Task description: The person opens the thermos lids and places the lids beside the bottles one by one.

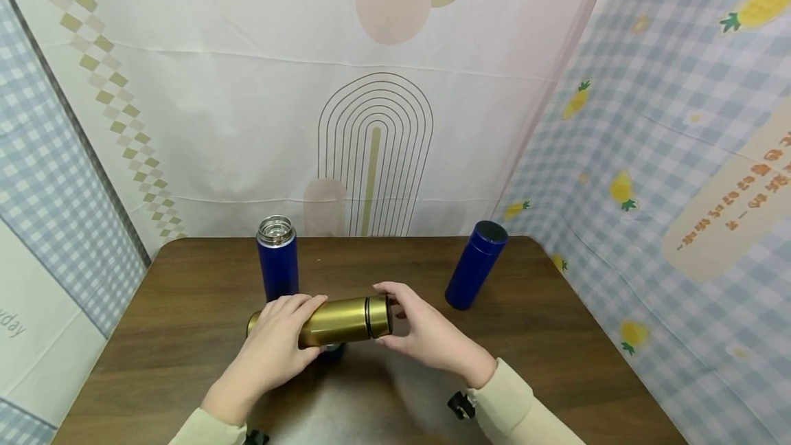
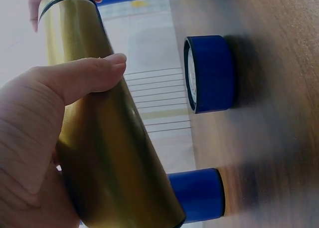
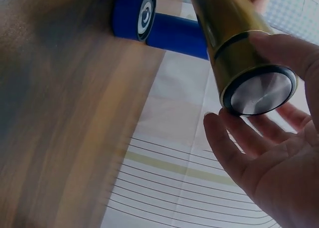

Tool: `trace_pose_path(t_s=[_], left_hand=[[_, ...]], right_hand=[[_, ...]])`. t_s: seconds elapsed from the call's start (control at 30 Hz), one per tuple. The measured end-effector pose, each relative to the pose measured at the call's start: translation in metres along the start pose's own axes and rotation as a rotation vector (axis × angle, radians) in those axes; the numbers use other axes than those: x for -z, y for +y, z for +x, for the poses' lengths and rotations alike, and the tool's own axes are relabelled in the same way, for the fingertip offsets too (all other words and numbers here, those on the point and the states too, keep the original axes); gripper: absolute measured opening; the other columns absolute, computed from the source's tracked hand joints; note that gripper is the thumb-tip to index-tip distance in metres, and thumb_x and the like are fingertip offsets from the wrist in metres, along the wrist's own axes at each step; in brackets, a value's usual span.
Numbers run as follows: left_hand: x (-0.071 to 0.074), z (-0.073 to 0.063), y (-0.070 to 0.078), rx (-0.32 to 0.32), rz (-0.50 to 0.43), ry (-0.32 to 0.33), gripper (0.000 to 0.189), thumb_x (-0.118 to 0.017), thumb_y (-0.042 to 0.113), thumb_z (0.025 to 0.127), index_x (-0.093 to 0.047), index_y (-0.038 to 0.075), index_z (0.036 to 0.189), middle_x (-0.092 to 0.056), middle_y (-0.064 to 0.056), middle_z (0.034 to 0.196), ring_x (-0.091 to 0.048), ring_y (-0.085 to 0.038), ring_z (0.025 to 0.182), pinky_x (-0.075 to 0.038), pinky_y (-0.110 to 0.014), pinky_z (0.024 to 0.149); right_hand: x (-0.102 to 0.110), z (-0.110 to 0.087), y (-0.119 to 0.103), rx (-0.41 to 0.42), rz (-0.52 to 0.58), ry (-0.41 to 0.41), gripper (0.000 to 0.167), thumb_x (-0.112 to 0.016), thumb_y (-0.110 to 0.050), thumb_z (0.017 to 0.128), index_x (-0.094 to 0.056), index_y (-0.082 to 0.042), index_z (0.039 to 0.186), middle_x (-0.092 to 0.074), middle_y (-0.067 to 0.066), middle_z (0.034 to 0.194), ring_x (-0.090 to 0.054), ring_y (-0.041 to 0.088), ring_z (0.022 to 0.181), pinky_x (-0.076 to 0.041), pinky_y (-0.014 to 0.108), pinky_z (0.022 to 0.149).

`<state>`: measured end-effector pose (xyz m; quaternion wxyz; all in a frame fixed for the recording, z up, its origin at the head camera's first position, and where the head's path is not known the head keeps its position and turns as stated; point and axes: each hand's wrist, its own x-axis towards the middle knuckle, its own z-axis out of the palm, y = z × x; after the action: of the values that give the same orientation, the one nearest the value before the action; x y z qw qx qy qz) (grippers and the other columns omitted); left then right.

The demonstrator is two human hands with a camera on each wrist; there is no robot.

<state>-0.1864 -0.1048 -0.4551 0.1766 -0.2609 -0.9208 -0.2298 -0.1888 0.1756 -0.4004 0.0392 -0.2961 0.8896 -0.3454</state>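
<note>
My left hand [image 1: 278, 335] grips a gold thermos [image 1: 336, 321] around its body and holds it nearly level above the table. At its capped end is my right hand [image 1: 426, 328], thumb on one side and loosely spread fingers [image 3: 217, 125] on the other, fingertips right at the cap's rim. The silver disc [image 3: 261, 93] on the cap's end faces the right palm. Behind the left hand stands a blue thermos [image 1: 279, 266] with its silver mouth uncovered. A loose blue cap [image 2: 212, 73] lies on the table, mostly hidden under the gold thermos in the head view.
A second blue thermos [image 1: 476, 266], lid on, stands at the back right of the brown wooden table [image 1: 544, 335]. Patterned cloth [image 1: 247, 122] hangs right behind the table's back edge, and checked cloth [image 1: 649, 225] hangs along the right side.
</note>
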Motion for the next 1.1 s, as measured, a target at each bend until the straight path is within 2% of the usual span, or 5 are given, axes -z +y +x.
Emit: trace_pose_path(t_s=[0.1, 0.2, 0.47, 0.8, 1.1], left_hand=[[-0.0001, -0.0001, 0.0000, -0.019, 0.017, 0.019, 0.079, -0.087, 0.030, 0.063, -0.056, 0.014, 0.134, -0.060, -0.006, 0.118, -0.053, -0.029, 0.111, -0.038, -0.050, 0.097], [-0.0006, 0.0001, 0.0001, -0.042, 0.027, 0.033, 0.078, -0.087, 0.029, 0.063, -0.056, 0.014, 0.133, -0.060, -0.006, 0.118, -0.053, -0.029, 0.111, -0.038, -0.050, 0.096], [-0.0014, 0.0015, 0.0008, -0.096, 0.044, 0.066, 0.079, -0.088, 0.026, 0.061, -0.057, 0.014, 0.133, -0.060, -0.006, 0.117, -0.053, -0.028, 0.110, -0.037, -0.049, 0.097], [-0.0004, 0.0003, 0.0014, -0.088, 0.068, 0.045, 0.080, -0.088, 0.026, 0.062, -0.056, 0.013, 0.134, -0.059, -0.008, 0.118, -0.052, -0.028, 0.112, -0.037, -0.050, 0.098], [0.0012, 0.0013, 0.0005, -0.045, 0.065, 0.021, 0.081, -0.088, 0.027, 0.062, -0.055, 0.013, 0.135, -0.059, -0.008, 0.117, -0.053, -0.030, 0.109, -0.038, -0.049, 0.096]], right_hand=[[0.0001, 0.0006, 0.0017, -0.044, 0.073, -0.010, 0.088, -0.079, -0.038, 0.080, -0.026, -0.030, 0.149, -0.040, -0.005, 0.142, -0.050, 0.013, 0.119, -0.047, 0.032, 0.094], [0.0007, 0.0016, 0.0029, -0.094, 0.137, -0.023, 0.083, -0.073, -0.049, 0.081, -0.029, -0.029, 0.148, -0.042, -0.003, 0.139, -0.052, 0.014, 0.116, -0.049, 0.035, 0.093], [0.0020, 0.0034, 0.0061, -0.182, 0.111, -0.102, 0.059, -0.062, -0.056, 0.088, -0.047, -0.023, 0.135, -0.062, -0.004, 0.102, -0.062, 0.013, 0.091, -0.052, 0.029, 0.075], [0.0005, 0.0036, 0.0069, -0.085, 0.081, -0.065, 0.062, -0.074, -0.046, 0.082, -0.047, -0.024, 0.133, -0.056, -0.006, 0.108, -0.058, 0.011, 0.094, -0.053, 0.028, 0.079], [-0.0004, 0.0041, -0.0003, 0.038, -0.112, -0.008, 0.062, -0.081, -0.022, 0.080, -0.046, -0.020, 0.131, -0.046, -0.007, 0.127, -0.051, 0.007, 0.107, -0.048, 0.029, 0.089]])
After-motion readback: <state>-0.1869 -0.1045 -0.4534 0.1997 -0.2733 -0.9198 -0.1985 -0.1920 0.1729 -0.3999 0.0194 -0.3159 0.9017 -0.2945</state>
